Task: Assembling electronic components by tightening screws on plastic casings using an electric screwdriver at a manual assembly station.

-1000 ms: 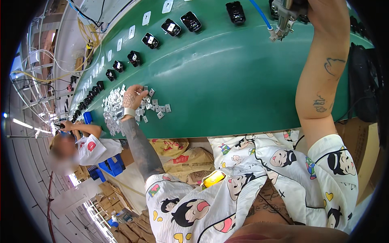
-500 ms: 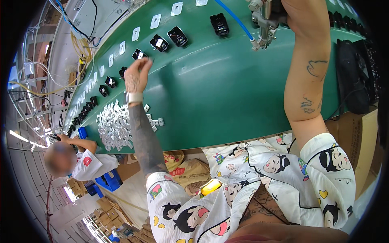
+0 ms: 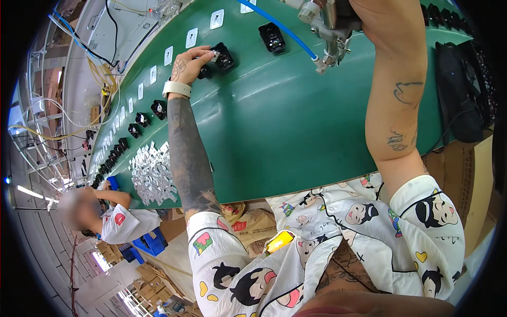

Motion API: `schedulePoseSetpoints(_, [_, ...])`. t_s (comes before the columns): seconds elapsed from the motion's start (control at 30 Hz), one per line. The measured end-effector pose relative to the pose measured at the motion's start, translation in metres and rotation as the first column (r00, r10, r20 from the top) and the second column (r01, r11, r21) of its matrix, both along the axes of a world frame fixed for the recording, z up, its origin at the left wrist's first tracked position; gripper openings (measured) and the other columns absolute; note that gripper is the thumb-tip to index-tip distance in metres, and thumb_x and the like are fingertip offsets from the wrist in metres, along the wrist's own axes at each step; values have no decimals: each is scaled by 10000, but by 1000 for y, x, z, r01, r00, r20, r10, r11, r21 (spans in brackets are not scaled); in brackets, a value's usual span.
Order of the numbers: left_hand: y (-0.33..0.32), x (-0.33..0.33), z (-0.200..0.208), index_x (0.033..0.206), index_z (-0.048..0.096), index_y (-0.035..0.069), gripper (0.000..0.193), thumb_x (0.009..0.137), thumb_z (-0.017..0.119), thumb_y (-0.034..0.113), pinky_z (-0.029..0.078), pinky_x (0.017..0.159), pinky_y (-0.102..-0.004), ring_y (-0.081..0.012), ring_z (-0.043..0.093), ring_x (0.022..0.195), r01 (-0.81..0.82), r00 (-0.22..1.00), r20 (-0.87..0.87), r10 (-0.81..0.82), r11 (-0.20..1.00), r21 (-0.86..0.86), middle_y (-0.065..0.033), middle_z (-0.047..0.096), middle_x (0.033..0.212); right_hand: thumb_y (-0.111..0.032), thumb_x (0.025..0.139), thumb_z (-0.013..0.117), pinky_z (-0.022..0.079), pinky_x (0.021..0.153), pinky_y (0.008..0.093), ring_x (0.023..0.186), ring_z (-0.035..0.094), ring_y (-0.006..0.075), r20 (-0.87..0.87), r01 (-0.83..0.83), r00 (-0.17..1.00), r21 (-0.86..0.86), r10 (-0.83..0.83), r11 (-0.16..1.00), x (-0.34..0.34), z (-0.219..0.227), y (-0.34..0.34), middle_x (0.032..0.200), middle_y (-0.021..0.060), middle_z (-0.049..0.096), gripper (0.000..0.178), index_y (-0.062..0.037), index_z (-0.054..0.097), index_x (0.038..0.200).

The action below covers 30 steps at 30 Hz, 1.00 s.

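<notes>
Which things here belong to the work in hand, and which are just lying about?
In the work, it seems:
left hand, pinching a small white piece
black housing right by that piece
pile of small pale pieces
metal tool with blue hose

Apparently just lying about:
brown sack, lower centre
cardboard, right side

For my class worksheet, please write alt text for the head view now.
A person's left hand holds a small pale piece at a black case on a green table. The right arm stretches up beside a metal tool. A heap of similar pieces sits on the table, lower left.
</notes>
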<state>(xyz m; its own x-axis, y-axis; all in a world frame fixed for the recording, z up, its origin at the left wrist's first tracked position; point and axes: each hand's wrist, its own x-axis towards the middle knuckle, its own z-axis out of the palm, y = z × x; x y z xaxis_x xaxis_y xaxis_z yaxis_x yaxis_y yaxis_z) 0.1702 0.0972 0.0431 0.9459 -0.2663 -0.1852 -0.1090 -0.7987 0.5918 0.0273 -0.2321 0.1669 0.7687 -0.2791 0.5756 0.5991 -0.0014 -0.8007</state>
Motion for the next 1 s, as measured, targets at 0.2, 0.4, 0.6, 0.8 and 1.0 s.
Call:
schedulePoseSetpoints(0.2, [11, 5, -17, 1061, 799, 55, 305, 894, 757, 306, 500, 958, -321, -191, 661, 1124, 86, 994, 70, -86, 996, 13, -27, 698, 1330, -239, 845, 851, 428, 573, 220, 671, 564, 52, 27, -37, 999, -27, 38, 999, -2, -1, 0, 790, -13, 632, 370, 4, 680, 1066])
schedulePoseSetpoints(0.4, [-1, -5, -35, 924, 825, 160, 196, 841, 774, 331, 489, 1008, -392, -272, 683, 1122, 10, 938, 337, -81, 978, 208, -56, 738, 1231, -238, 846, 850, 422, 574, 215, 671, 555, 49, -98, -99, 990, 52, 103, 994, -5, 8, -2, 784, -19, 629, 372, 2, 685, 1078])
schedulePoseSetpoints(0.6, [-4, -5, -41, 1028, 766, 129, 304, 788, 843, 298, 533, 924, -375, -266, 715, 1030, -91, 921, 390, -7, 969, 231, -64, 770, 1084, -237, 840, 857, 420, 577, 209, 673, 547, 42, 50, 2, 999, -50, 0, 999, 2, -5, 2, 783, -20, 628, 388, 12, 681, 1081])
schedulePoseSetpoints(0.8, [-9, 14, -36, 1145, 725, 44, 479, 725, 915, 174, 548, 841, -315, -187, 719, 931, -122, 979, 170, 113, 992, 41, -93, 767, 998, -232, 847, 849, 425, 579, 212, 675, 548, 42, 10, -190, 982, 64, 190, 980, -1, 0, -9, 790, -19, 627, 388, 18, 674, 1087])
schedulePoseSetpoints(1.0, [2, 35, -26, 1170, 724, 51, 488, 745, 898, 218, 540, 864, -319, -208, 717, 952, 49, 996, 53, -67, 956, 288, -81, 763, 1006, -238, 843, 851, 432, 579, 208, 678, 551, 39, -87, -132, 987, 63, 138, 989, -3, 6, -3, 814, -12, 629, 410, 31, 667, 1092])
